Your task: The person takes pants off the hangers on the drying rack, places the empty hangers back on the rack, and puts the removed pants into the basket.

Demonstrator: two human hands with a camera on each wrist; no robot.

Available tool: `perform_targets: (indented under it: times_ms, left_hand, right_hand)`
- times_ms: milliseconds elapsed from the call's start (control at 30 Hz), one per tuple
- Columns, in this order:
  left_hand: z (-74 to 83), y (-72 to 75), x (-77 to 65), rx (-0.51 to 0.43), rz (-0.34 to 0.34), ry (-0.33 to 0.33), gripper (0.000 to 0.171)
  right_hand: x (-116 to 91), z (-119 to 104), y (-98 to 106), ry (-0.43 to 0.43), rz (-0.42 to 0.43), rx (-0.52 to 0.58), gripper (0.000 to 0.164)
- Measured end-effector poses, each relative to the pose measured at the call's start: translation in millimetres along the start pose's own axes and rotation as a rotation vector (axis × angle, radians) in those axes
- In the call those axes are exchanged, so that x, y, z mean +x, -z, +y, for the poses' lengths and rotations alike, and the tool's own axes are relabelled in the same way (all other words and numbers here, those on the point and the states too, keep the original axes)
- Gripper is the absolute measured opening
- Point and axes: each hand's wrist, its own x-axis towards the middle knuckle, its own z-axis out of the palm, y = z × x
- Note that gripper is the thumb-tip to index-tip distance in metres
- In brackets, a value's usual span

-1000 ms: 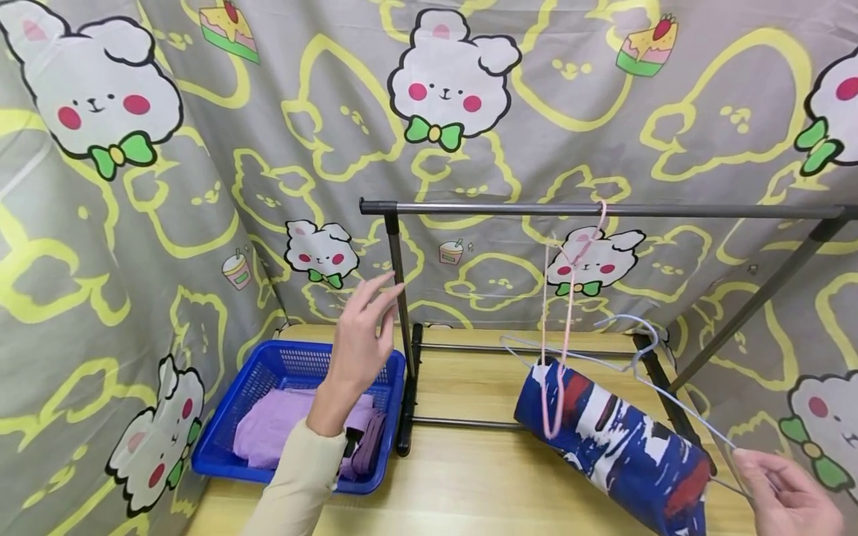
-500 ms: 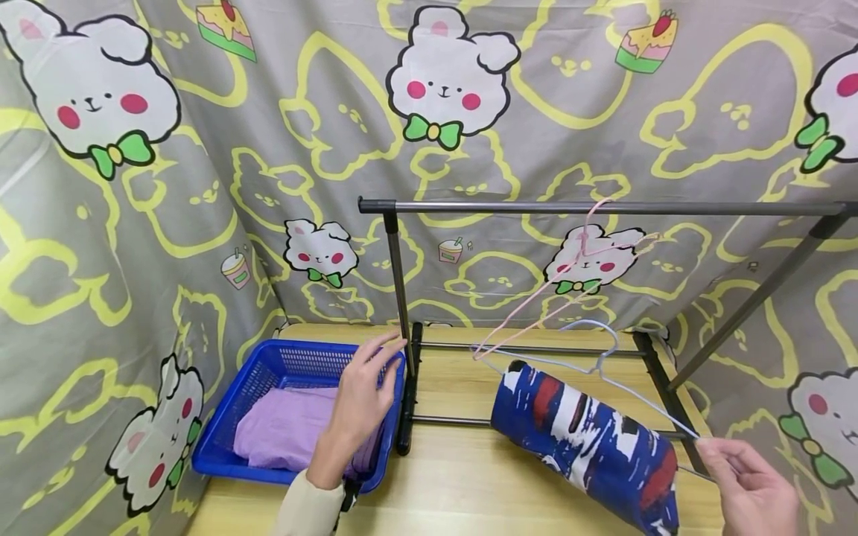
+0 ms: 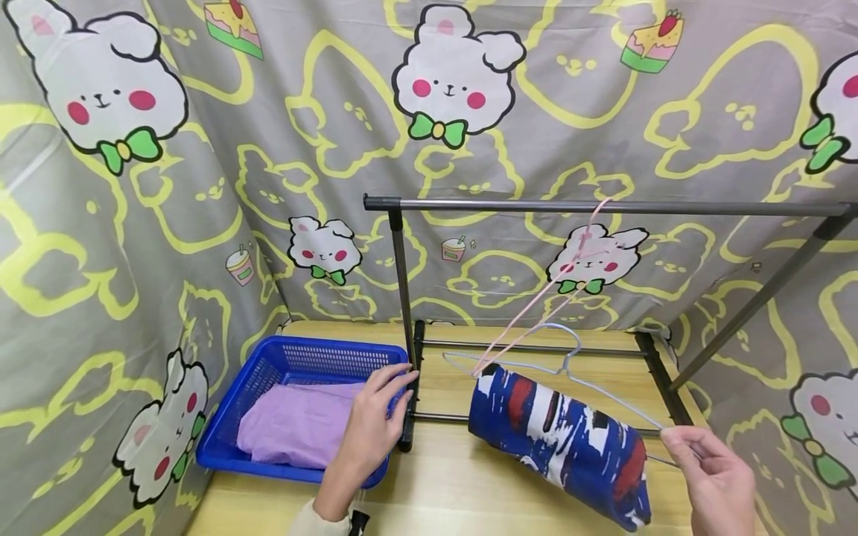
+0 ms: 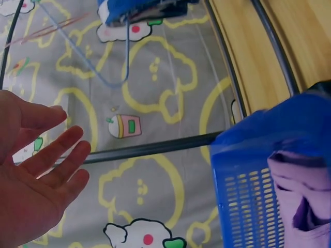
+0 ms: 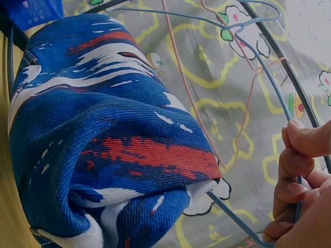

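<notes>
My right hand point(image 3: 713, 476) grips the right end of a light-blue wire clothes hanger point(image 5: 235, 217), thumb and curled fingers around the wire. Over its lower bar hangs a folded blue, red and white patterned garment point(image 3: 559, 439). The hanger's hook is free, below the rack's top rail point(image 3: 482, 204). My left hand point(image 3: 378, 417) is held with fingers loosely spread, holding nothing. In the head view it overlaps the right side of a blue plastic basket point(image 3: 231, 406). Folded lilac cloth point(image 3: 295, 424) lies in that basket, partly hidden by the left hand.
A bare pink hanger point(image 3: 529, 301) hangs from the top rail; its lower end overlaps the patterned garment's left end. The black metal rack point(image 3: 405, 313) stands on a wooden surface point(image 3: 436, 499). Rabbit-print curtain point(image 3: 348, 89) encloses the back and sides.
My right hand has carried the blue hanger and its garment to the left. The left hand has dropped lower and slightly right. The pink hanger has turned on the rail.
</notes>
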Motion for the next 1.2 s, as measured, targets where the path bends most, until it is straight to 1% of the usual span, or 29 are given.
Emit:
perform_targets:
  times_ms: [200, 300, 467, 567, 667, 767, 900, 1000, 1200]
  left_hand:
    - [4.8, -5.7, -8.9, -0.025, -0.057, 0.022, 0.036]
    - [5.3, -9.0, -13.7, -0.039, -0.062, 0.016, 0.037]
    - [5.6, -15.0, -18.3, -0.076, -0.061, -0.037, 0.039]
    - [6.3, -18.7, -19.2, -0.089, -0.066, -0.082, 0.041]
    - [7.5, -22.5, -19.1, -0.083, -0.086, -0.128, 0.048]
    - [9.2, -26.5, -17.7, -0.055, -0.13, -0.14, 0.058]
    - [10.6, -30.0, -12.6, -0.016, -0.193, -0.116, 0.066]
    - [11.0, -30.1, -7.8, 0.008, -0.253, -0.088, 0.067]
    - [12.2, -26.9, -1.9, 0.049, -0.401, -0.063, 0.066]
  right_hand:
    - [-1.0, 0.4, -10.8, 0.027, -0.077, -0.007, 0.009]
    - [-1.6, -0.3, -16.4, 0.019, -0.116, -0.029, 0.009]
    - [-3.0, 0.0, -25.4, -0.029, -0.165, -0.066, 0.008]
    - [-2.7, 1.7, -29.7, -0.031, -0.18, -0.065, 0.008]
    - [-2.1, 3.9, -33.5, -0.019, -0.196, -0.055, 0.008]
    - [-1.8, 5.2, -36.8, -0.012, -0.217, -0.048, 0.006]
    - [-2.8, 4.8, -41.6, -0.018, -0.243, -0.066, 0.005]
    - [-4.4, 3.8, -44.0, -0.013, -0.266, -0.082, 0.006]
    - [-9.1, 2.2, -47.8, 0.011, -0.324, -0.063, 0.011]
